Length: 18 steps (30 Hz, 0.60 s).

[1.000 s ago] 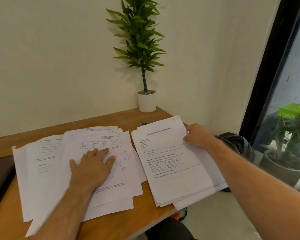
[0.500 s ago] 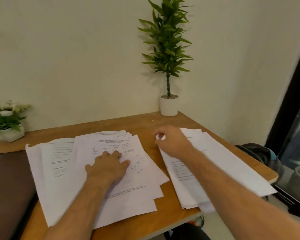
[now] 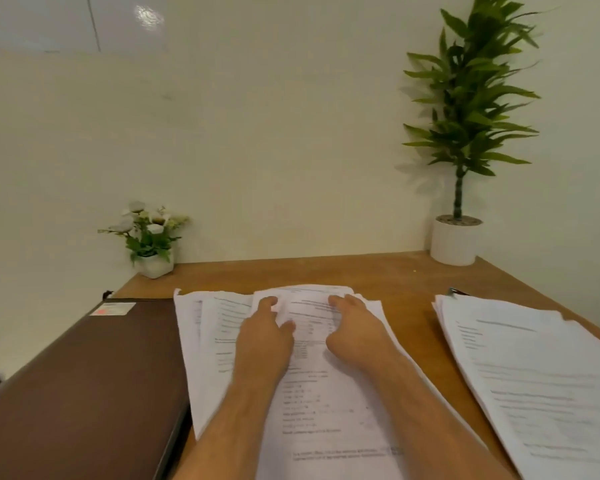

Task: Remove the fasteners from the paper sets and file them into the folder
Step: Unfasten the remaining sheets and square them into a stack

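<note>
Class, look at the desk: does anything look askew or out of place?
Yes. The paper stack under the left hand and right hand is fanned unevenly, edges misaligned. The right-side stack is also splayed.

Both hands are down on the middle pile of printed papers (image 3: 326, 403), which is fanned out pretty messily on the wooden desk (image 3: 406, 282). Left hand (image 3: 265, 336) and right hand (image 3: 355, 332) lie side by side near the far edge of the top sheet, fingers reaching toward that edge; it's too blurry to say if they're pinching anything. A second paper stack (image 3: 534, 382) sits off to the right, apart from the first. A closed brown folder (image 3: 84, 393) lies just left of the pile. A small flower pot (image 3: 151, 242) and a tall potted plant (image 3: 459, 188) stand against the wall.
</note>
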Each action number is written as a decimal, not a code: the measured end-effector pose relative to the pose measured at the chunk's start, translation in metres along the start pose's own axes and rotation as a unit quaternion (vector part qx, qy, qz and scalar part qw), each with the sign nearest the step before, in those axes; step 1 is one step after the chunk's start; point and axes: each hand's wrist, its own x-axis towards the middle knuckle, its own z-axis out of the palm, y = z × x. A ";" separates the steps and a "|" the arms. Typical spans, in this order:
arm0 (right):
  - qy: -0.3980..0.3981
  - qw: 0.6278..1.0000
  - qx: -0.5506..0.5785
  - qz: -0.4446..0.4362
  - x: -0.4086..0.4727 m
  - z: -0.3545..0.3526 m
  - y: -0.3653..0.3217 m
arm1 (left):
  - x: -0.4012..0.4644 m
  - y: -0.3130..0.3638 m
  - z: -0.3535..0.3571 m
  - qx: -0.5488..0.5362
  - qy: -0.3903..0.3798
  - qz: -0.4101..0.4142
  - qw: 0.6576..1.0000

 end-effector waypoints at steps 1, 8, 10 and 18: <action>0.004 1.000 0.005 -0.004 0.003 0.003 0.003 | 0.004 -0.001 0.000 -0.031 0.010 0.004 0.999; 0.063 0.994 0.047 -0.074 0.014 0.001 0.005 | 0.015 0.006 -0.004 -0.141 0.029 0.048 0.988; 0.063 0.994 0.055 -0.075 0.012 -0.004 0.001 | 0.012 0.009 -0.008 -0.130 0.029 0.077 0.988; 0.107 0.980 0.093 -0.139 0.008 -0.012 -0.008 | 0.009 0.010 -0.010 -0.148 -0.009 0.173 0.974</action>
